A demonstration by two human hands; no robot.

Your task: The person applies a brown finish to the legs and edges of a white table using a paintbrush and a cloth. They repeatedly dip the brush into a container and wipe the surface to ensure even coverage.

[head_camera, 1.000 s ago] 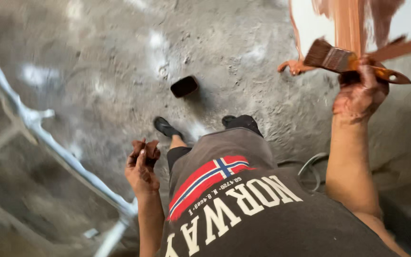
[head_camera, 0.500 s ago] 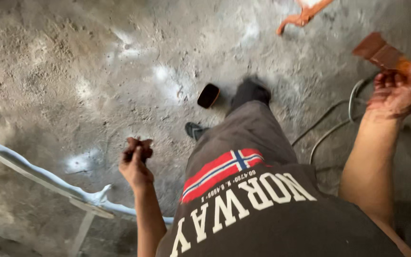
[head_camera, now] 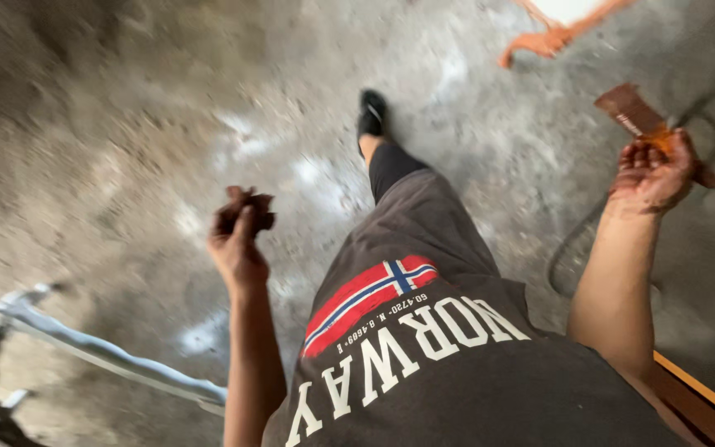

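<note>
In the head view, the person is mid-stride across a rough grey concrete floor (head_camera: pixel 126 124), one dark shoe (head_camera: pixel 371 112) planted near the upper middle of the frame and the dark trouser leg (head_camera: pixel 411 215) stretching back toward the camera, so the step in hand looks like carrying the painting tools from one spot to another rather than brushing anything. At the right of the frame the right hand (head_camera: pixel 651 174), smeared with orange-brown paint, is raised palm up; its fingers (head_camera: pixel 643 157) are curled loosely round the handle of a flat paintbrush (head_camera: pixel 635 112), whose brown, paint-loaded bristles point toward the upper left, away from the body. The grip looks relaxed rather than tight, thumb side hidden behind the handle. At the left centre the left hand (head_camera: pixel 237 240) is lifted too, its fingers (head_camera: pixel 246 219) bunched together and closed on a small dark lump (head_camera: pixel 254 211), perhaps a rag or a lid; motion blur makes it too smeared to name surely. An orange-painted piece (head_camera: pixel 552 37) lies at the top right edge, a dark cable (head_camera: pixel 573 248) loops over the floor beside the right forearm, a pale metal bar (head_camera: pixel 109 356) crosses the lower left corner, and an orange-edged board (head_camera: pixel 697 393) shows at the lower right. As a judgement, the next move calls for keeping the wet brush level and clear of the shirt (head_camera: pixel 473 372) while stepping over the cable.
</note>
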